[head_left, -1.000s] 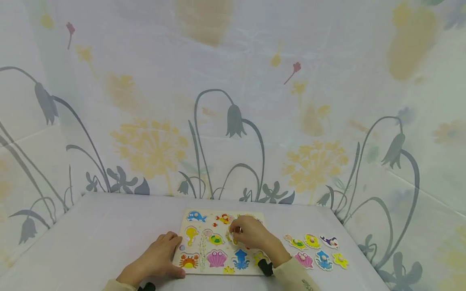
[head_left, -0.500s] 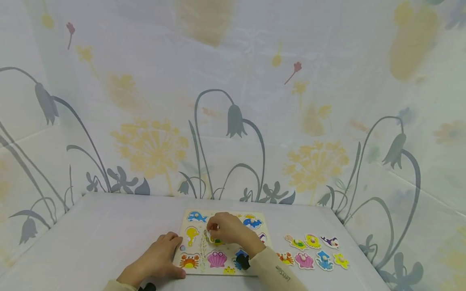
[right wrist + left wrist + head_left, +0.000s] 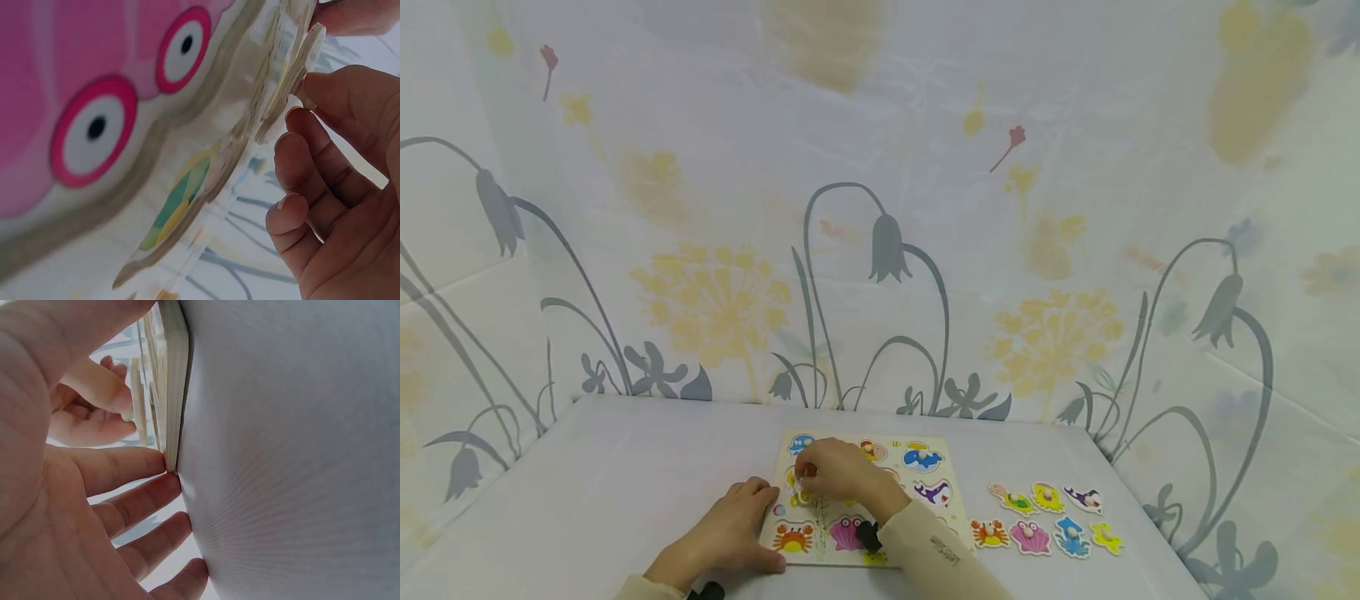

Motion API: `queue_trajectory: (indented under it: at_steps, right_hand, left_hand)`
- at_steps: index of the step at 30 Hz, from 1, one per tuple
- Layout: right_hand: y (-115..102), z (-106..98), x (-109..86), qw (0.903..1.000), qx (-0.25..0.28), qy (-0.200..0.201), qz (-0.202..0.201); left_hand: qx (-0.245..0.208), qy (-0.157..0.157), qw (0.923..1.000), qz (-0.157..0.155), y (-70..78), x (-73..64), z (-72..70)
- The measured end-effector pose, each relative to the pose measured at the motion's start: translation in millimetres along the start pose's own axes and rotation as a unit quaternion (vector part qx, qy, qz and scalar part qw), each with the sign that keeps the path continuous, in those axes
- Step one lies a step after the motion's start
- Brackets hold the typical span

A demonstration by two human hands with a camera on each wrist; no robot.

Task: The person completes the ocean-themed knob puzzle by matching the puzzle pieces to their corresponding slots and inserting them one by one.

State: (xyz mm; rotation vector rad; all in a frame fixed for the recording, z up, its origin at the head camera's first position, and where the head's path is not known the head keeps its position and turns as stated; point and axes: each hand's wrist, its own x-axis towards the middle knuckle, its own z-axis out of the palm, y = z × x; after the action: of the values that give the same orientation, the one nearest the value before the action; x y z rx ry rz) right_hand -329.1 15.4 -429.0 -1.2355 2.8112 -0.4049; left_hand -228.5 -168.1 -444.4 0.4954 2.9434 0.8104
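A wooden knob puzzle board (image 3: 904,490) with sea-animal pictures lies on the table. My right hand (image 3: 835,471) is over its left part, pinching the small knob of a puzzle piece (image 3: 292,84) between thumb and index finger. That piece shows nearly edge-on in the right wrist view, tilted close over the board; its picture is hidden there. My left hand (image 3: 733,529) rests at the board's left side, thumb near the front left corner. In the left wrist view its fairly straight fingers (image 3: 128,469) touch the board's edge (image 3: 178,394) and the table.
Right of the board lie several loose pieces, among them a turtle (image 3: 1011,500), a crab (image 3: 990,533), a pink shell (image 3: 1030,537), a blue squid (image 3: 1071,537) and a yellow star (image 3: 1106,538). A whale piece (image 3: 922,457) sits in the board. Behind hangs a flowered curtain (image 3: 880,333).
My right hand has moved left across the board from its middle right to the seahorse area, carrying the pinched piece. The left hand has stayed at the board's edge.
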Motion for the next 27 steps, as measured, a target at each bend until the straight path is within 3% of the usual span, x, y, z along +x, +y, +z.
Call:
queue_trajectory:
  at_steps: [6,27]
  right_hand:
    - [-9,4,6.0,0.9996,-0.005,-0.017,0.024]
    - [-11,6,13.3,0.9994,-0.014,-0.03,0.012]
  left_hand:
    - [0.003,0.0,1.0,0.005,-0.5,0.3,0.1]
    - [0.012,0.007,0.9998,0.015,-1.2,0.6,1.3]
